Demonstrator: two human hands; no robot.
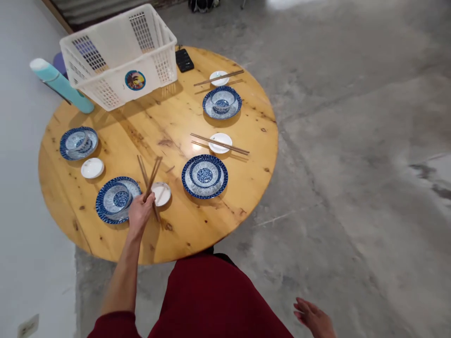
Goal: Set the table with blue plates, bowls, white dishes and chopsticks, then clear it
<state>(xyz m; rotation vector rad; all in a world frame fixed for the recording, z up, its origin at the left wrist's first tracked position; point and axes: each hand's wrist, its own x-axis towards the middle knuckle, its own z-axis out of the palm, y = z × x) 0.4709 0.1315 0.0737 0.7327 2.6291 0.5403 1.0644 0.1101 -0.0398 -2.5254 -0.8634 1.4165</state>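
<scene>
My left hand (140, 213) reaches over the round wooden table (169, 122) and grips a bunch of brown chopsticks (151, 177), fanned upward above a small white dish (162, 193). Just left of that hand sits a blue patterned plate with a bowl (118, 199). My right hand (315, 319) hangs low at the bottom right, off the table, fingers loosely apart and holding nothing.
Other blue plate-and-bowl settings (205, 176) (221, 102) (78, 142), small white dishes (220, 142) (92, 167) (219, 78) and laid chopstick pairs (220, 143) (218, 78) lie around. A white plastic basket (120, 56), a teal bottle (59, 84) and a black device (184, 60) stand at the far edge. Concrete floor (352, 164) lies to the right.
</scene>
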